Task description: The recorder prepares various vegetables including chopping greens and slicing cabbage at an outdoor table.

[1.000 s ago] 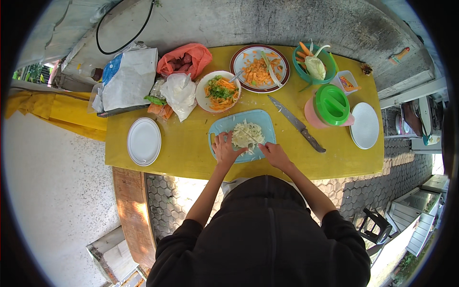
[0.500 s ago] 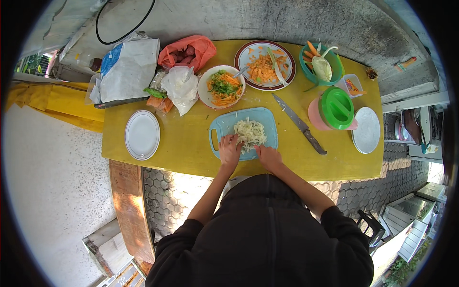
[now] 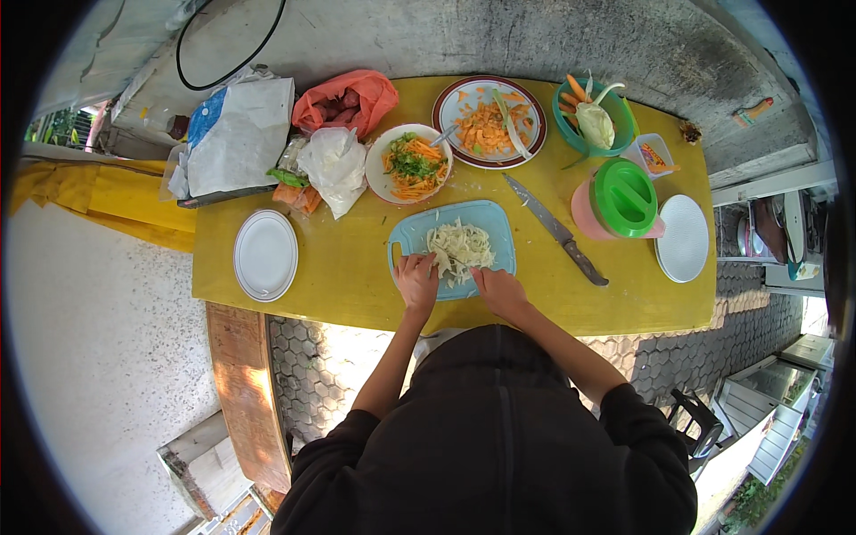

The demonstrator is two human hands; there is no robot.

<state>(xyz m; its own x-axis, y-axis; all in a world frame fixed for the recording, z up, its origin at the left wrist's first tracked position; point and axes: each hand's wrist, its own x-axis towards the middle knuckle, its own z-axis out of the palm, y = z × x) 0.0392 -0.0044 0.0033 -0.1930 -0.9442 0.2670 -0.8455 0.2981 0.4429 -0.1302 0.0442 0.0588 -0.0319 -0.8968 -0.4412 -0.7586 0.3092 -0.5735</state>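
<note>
A heap of pale shredded cabbage [image 3: 460, 244] lies loosely on a light blue cutting board [image 3: 495, 218] before me. At the heap's near left side, my left hand [image 3: 416, 281] has its fingers curled in on some shreds, by the board's handle slot. My right hand [image 3: 501, 292] pinches at the near right side of the heap, its fingertips among the shreds. Small strands lie between the two hands. To the right of the board a large kitchen knife [image 3: 560, 234] rests on the yellow table, touched by neither hand.
Behind the board stand a bowl of shredded carrot and greens [image 3: 378, 185] and a plate with orange peelings [image 3: 445, 135]. A green-lidded pink pitcher [image 3: 581, 207], a green basin of vegetables [image 3: 565, 134] and white plates [image 3: 683, 239] are at right. Plastic bags [image 3: 333, 168] and another plate [image 3: 266, 254] sit left.
The cabbage heap is flatter and more spread out across the board. My hands have shifted slightly apart, the left a little to the left.
</note>
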